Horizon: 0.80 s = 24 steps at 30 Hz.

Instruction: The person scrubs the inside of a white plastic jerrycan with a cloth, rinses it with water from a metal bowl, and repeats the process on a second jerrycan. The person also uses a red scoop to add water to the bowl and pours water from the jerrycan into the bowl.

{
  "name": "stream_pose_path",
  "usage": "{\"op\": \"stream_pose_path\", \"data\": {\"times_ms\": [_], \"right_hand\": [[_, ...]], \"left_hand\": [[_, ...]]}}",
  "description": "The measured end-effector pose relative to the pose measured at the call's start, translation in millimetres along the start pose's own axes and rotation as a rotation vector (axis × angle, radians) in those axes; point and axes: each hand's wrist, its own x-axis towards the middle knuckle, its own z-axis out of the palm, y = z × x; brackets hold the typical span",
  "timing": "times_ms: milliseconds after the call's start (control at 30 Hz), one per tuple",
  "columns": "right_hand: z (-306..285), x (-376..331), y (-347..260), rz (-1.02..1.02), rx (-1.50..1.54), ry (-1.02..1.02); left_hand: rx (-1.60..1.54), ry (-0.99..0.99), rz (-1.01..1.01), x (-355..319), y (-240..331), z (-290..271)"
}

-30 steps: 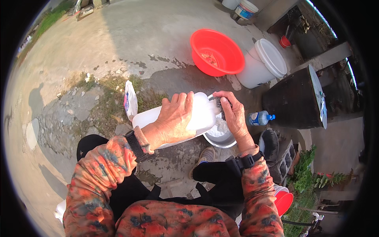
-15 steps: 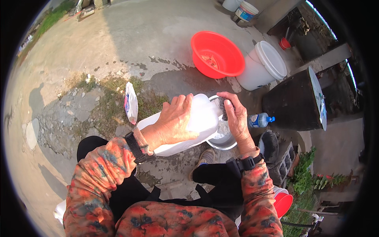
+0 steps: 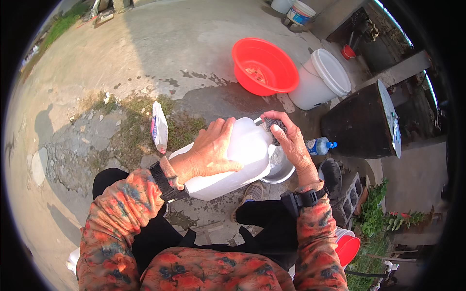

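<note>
A large white plastic jug (image 3: 245, 148) lies on its side in front of me, its neck pointing right. My left hand (image 3: 211, 153) grips it from above, thumb and fingers spread across its wall. In my right hand (image 3: 290, 140), between thumb and fingers, is a dark grey scouring pad (image 3: 274, 132), pressed against the jug's neck. Partly covered by the jug and my right hand, a metal basin (image 3: 281, 178) stands on the ground with whitish, foamy-looking contents.
A blue-tinted bottle (image 3: 318, 146) lies right of the basin. Farther off are a red tub (image 3: 289, 72), a white lidded bucket (image 3: 310, 87) and a big black barrel (image 3: 357, 125). A detergent-like bag (image 3: 159, 127) rests on the left. Concrete blocks (image 3: 350, 201) lie near my right foot.
The scouring pad and my right fingers have shifted slightly left and up around the jug's neck. The jug has turned a little in my left hand, which keeps its hold.
</note>
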Motion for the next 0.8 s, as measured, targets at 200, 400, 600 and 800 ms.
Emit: {"op": "stream_pose_path", "data": {"times_ms": [200, 400, 600, 800], "right_hand": [[28.6, -1.6, 13.5, -0.200, -0.303, 0.050], [25.4, 9.0, 12.4, 0.134, -0.194, 0.061], [25.4, 2.8, 7.0, 0.003, -0.197, 0.017], [32.4, 12.2, 25.0, 0.196, -0.161, 0.157]], "left_hand": [[0.084, 0.033, 0.013, -3.1, 0.5, 5.9], [0.134, 0.032, 0.028, -2.1, 5.4, 9.2], [0.137, 0.056, 0.037, -2.1, 1.9, 8.6], [0.220, 0.045, 0.062, -1.7, 5.5, 10.1]]}}
